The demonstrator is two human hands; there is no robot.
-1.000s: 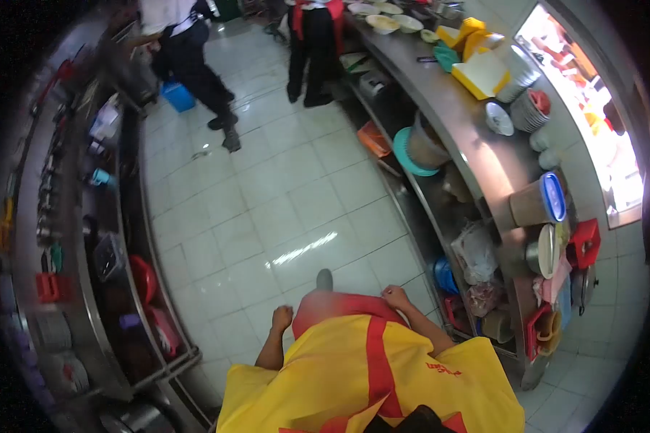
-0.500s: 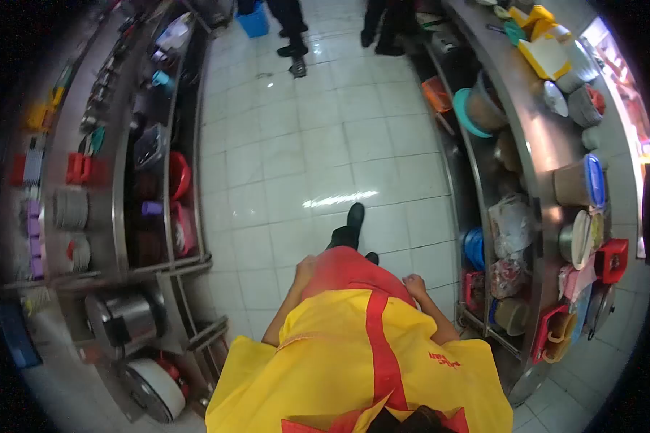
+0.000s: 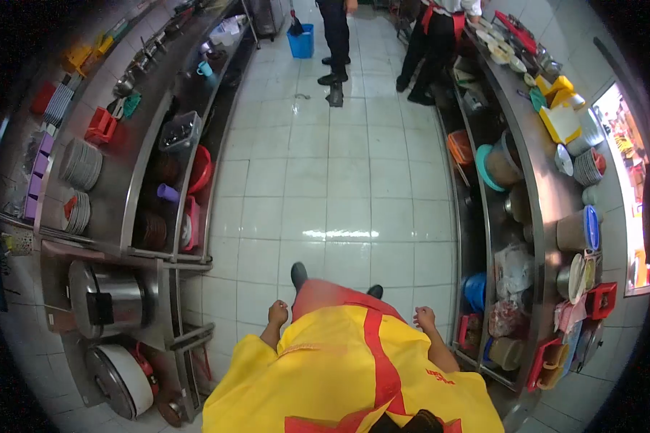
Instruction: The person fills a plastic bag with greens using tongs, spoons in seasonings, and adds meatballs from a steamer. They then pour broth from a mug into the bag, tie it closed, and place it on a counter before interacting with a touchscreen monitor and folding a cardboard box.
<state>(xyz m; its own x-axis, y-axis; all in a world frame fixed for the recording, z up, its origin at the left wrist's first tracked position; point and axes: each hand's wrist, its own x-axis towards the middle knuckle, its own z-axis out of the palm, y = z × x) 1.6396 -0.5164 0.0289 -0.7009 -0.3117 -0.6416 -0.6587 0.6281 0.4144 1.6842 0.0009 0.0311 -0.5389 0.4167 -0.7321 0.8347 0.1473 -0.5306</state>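
Observation:
Beside my apron, my left hand (image 3: 278, 313) hangs low over the tiled floor, its fingers loosely curled with nothing seen in them. On the other side my right hand (image 3: 425, 317) is held the same way, half closed and holding no object I can see. Neither touches a shelf. The yellow apron (image 3: 332, 361) with red trim fills the lower middle, and a dark boot (image 3: 298, 274) shows ahead of it. Nearest my right hand on the right-hand shelving are a red bin (image 3: 471, 330) and a blue container (image 3: 475, 290).
Steel shelving with stacked plates (image 3: 81, 163) and a large pot (image 3: 108, 297) lines my left. Along the right runs a steel counter (image 3: 516, 144) with a blue-lidded tub (image 3: 579, 229). Ahead, two people (image 3: 334, 40) stand near a blue bucket (image 3: 301, 42).
My view has moved along the aisle and tilted up, showing more of the two people. My left hand has swung away from the apron, and a different boot is forward.

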